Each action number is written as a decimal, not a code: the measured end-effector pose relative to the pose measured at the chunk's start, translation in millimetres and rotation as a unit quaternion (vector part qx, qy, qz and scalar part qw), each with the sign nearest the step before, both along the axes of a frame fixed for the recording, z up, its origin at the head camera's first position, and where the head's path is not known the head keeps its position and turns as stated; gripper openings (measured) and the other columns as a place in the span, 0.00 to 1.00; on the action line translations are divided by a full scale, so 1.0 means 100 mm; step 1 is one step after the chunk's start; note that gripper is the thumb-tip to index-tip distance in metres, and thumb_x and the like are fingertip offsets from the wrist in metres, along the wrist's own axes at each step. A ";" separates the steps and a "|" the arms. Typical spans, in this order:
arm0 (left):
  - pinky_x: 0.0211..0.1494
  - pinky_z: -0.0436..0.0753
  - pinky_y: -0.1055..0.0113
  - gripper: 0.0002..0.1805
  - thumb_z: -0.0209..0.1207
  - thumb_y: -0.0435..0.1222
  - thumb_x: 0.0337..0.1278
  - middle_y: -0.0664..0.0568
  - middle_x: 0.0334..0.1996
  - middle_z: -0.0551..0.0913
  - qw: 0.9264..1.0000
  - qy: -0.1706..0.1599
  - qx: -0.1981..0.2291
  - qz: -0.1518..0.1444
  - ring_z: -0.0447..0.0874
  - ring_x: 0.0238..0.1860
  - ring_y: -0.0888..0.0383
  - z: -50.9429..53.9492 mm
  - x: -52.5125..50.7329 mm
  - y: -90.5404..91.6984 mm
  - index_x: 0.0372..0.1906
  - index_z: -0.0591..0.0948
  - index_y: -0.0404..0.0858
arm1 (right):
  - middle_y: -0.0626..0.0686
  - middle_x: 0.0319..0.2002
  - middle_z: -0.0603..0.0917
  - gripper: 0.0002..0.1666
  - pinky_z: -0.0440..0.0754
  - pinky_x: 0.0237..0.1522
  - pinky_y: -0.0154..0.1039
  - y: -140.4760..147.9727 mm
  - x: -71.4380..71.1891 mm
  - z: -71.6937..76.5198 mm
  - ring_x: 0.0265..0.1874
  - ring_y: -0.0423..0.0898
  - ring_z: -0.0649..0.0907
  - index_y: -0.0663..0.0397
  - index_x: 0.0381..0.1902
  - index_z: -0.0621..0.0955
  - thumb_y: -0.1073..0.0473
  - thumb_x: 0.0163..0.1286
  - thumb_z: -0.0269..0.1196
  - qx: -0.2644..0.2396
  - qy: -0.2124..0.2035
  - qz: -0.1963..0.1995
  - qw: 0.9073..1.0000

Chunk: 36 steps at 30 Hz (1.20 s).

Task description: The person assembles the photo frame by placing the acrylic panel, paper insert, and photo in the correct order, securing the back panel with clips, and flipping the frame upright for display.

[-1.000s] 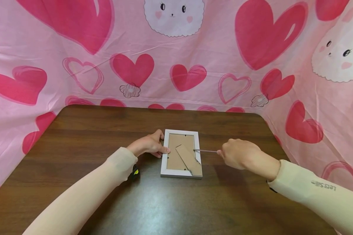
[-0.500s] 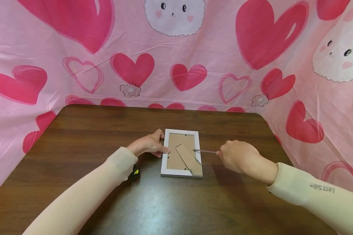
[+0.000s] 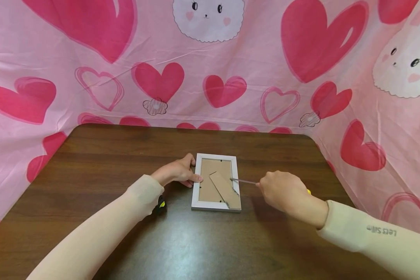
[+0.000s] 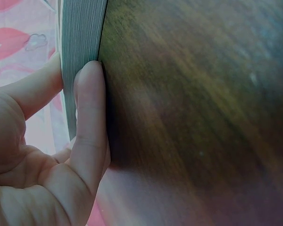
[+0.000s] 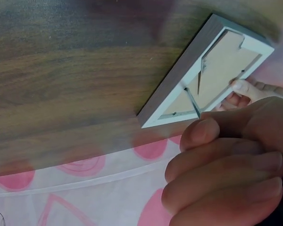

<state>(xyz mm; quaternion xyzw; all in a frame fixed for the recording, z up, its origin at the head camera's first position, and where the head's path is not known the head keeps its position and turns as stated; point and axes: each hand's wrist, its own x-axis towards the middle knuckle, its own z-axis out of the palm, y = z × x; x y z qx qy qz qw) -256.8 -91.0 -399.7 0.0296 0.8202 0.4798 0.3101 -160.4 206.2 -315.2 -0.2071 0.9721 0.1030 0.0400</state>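
Note:
A white picture frame [image 3: 195, 198] lies face down on the table, its brown backing board [image 3: 213, 166] and slanted stand leg [image 3: 225, 190] upward. My left hand [image 3: 176, 172] grips the frame's left side, thumb on the top face; in the left wrist view its fingers [image 4: 90, 108] lie along the side edge. Curled fingers of my right hand [image 3: 283, 191] hold a screwdriver [image 3: 245, 181]. Its thin metal shaft reaches the small dark tab on the frame's right inner edge, as the right wrist view shows too. The hand hides most of the handle; a yellow bit shows behind.
A dark wooden table [image 3: 133, 151] bears the frame. Beside the left wrist a black and yellow object [image 3: 160, 205] is partly hidden by the sleeve. Pink cloth [image 3: 196, 50] printed with hearts hangs behind and at the sides.
My right hand has dropped slightly toward me and turned, tilting the screwdriver shaft a little; a yellow part now shows behind it. Its tip stays at the tab. Left hand and frame stay put.

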 end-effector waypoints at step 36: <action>0.38 0.91 0.63 0.33 0.72 0.33 0.66 0.42 0.34 0.79 1.000 0.009 0.004 0.003 0.83 0.30 0.55 -0.02 0.03 0.00 0.62 0.61 0.33 | 0.52 0.21 0.80 0.29 0.87 0.29 0.60 0.16 -0.14 0.01 0.24 0.57 0.86 0.48 0.17 0.76 0.49 0.82 0.57 -0.021 -0.039 -0.020 0.999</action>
